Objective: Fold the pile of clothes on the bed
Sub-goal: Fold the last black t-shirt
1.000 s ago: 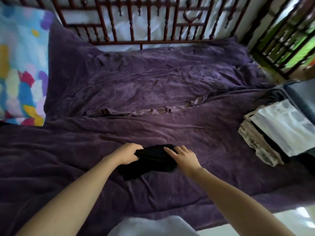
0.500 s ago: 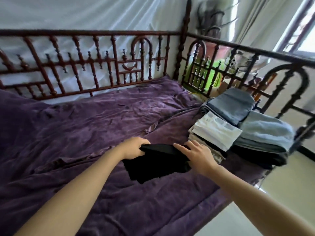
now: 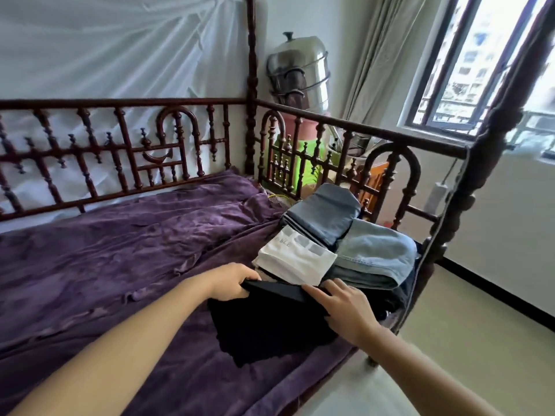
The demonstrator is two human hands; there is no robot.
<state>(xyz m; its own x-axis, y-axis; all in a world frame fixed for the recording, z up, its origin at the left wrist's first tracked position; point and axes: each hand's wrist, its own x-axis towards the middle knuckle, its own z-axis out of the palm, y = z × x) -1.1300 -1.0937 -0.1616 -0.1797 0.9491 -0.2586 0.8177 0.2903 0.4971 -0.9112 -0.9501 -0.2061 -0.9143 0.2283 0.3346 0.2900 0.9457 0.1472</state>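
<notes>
two hands, left hand (image 3: pixel 231 282) and right hand (image 3: pixel 342 307), grip one folded black garment (image 3: pixel 264 331)

The blanket (image 3: pixel 120 265) is deep purple with a mottled, velvety sheen. The folded garment (image 3: pixel 264 328) is plain black. In the stack beside it, the shirt (image 3: pixel 297 261) is white with a row of grey squares, the jeans (image 3: pixel 375 250) are faded light blue, and the folded cloth (image 3: pixel 324 211) behind them is slate grey-blue. The bed rail (image 3: pixel 120 102) is dark reddish-brown, and the netting (image 3: pixel 120 55) behind it is white.
</notes>
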